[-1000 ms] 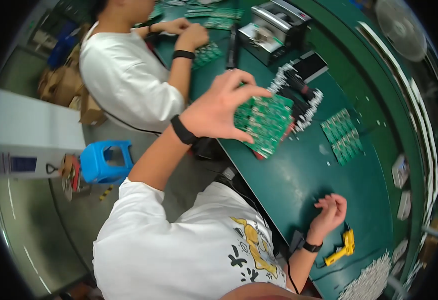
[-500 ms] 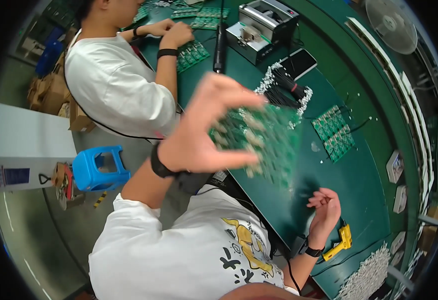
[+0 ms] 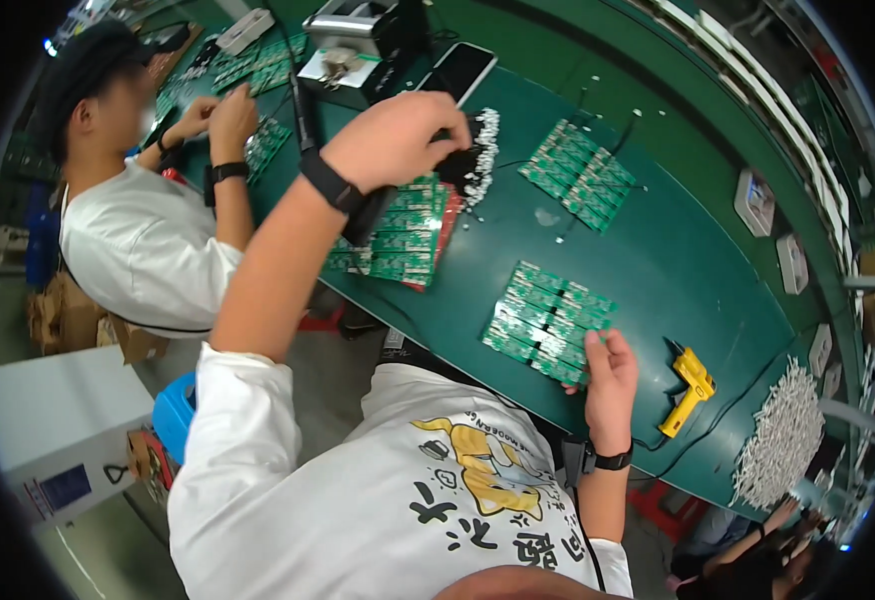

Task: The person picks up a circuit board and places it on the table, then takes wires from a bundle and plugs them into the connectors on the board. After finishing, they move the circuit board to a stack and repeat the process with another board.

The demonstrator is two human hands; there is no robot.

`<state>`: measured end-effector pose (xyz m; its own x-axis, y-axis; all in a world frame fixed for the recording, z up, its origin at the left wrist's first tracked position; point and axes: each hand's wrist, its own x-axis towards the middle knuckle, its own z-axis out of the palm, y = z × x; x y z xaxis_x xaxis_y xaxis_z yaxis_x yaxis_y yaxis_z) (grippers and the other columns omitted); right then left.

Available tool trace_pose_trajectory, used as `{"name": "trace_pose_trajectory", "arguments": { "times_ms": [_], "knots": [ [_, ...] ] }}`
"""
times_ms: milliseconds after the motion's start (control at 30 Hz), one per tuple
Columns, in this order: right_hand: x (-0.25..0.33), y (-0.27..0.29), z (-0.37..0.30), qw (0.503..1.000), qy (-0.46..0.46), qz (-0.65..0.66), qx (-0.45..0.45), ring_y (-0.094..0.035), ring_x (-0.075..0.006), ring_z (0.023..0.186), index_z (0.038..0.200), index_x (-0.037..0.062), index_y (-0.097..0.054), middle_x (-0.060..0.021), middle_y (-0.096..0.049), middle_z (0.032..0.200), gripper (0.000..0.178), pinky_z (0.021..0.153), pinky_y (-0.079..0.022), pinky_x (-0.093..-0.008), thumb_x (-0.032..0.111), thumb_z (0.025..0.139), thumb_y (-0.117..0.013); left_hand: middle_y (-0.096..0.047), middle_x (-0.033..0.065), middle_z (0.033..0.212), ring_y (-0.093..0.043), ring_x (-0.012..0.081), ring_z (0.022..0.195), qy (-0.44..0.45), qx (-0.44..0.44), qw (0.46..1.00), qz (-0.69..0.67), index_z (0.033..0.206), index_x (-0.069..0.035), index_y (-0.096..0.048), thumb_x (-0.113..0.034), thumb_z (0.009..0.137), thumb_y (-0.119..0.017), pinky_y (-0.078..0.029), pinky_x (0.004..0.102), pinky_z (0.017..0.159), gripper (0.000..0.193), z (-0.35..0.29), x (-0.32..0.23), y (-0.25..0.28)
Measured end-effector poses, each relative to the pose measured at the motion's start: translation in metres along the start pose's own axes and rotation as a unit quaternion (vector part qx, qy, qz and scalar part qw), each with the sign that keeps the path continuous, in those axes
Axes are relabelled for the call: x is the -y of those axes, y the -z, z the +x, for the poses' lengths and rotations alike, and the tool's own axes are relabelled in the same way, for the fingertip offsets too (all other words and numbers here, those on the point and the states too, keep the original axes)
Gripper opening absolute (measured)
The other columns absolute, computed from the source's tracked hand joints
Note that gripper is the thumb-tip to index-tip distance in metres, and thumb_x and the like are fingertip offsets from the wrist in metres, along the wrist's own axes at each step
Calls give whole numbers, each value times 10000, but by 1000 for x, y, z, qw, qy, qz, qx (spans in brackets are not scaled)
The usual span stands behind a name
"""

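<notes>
My right hand (image 3: 610, 380) is closed on the near right corner of a green circuit board panel (image 3: 548, 320), thumb on top and a fingertip showing at the edge below. The panel lies low over the green bench, its rows of small parts facing up. My left hand (image 3: 408, 138) reaches across to a bundle of black cables (image 3: 460, 168) with white connector ends (image 3: 488, 150). Its fingers are bent down and drawn together at the cables; what they pinch is hidden. Under my left wrist sits a stack of green panels (image 3: 403, 240) with a red edge showing.
Another green panel (image 3: 578, 175) with black wires lies farther back. A yellow glue gun (image 3: 691, 390) and a pile of white pieces (image 3: 783, 435) lie to the right. A phone (image 3: 458, 72) and a metal-topped machine (image 3: 343, 70) stand behind. At left, a co-worker (image 3: 148, 230) handles boards.
The panel my left hand held up in the air is now down at the bench, gripped by my right hand. My left hand has moved over to the black cables. The whole view has shifted.
</notes>
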<state>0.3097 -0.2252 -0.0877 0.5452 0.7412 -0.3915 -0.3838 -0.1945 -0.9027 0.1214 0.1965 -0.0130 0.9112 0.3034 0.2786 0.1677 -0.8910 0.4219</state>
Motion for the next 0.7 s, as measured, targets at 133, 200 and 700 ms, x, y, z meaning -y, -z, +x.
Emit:
{"name": "trace_pose_trajectory", "arguments": {
  "times_ms": [133,200,700],
  "knots": [
    [1,-2,6,999,-20,-15,20,-694,-85,680,1326,28,-724,11,-735,917,203,529,-578,-266,196,1221,-681,-803,148,1084,-791,361,1044,81,186,979,29,1092,-30,-834,-134,862,-955,-644,468,899,280,30,4,2],
    [4,-1,8,999,-21,-17,29,-700,-91,669,1332,17,-728,4,-733,906,209,524,-590,-271,187,1221,-680,-804,143,1056,-792,360,1022,93,230,968,33,1071,-27,-831,-132,839,-964,-645,469,885,287,39,7,0],
    [-8,11,13,997,-10,-22,72,-709,-105,636,1348,-8,-720,-12,-741,899,238,520,-603,-275,189,1227,-662,-836,136,974,-834,319,932,65,207,976,-33,980,-13,-800,-45,858,-875,-661,437,840,147,27,23,2]
  ]
}}
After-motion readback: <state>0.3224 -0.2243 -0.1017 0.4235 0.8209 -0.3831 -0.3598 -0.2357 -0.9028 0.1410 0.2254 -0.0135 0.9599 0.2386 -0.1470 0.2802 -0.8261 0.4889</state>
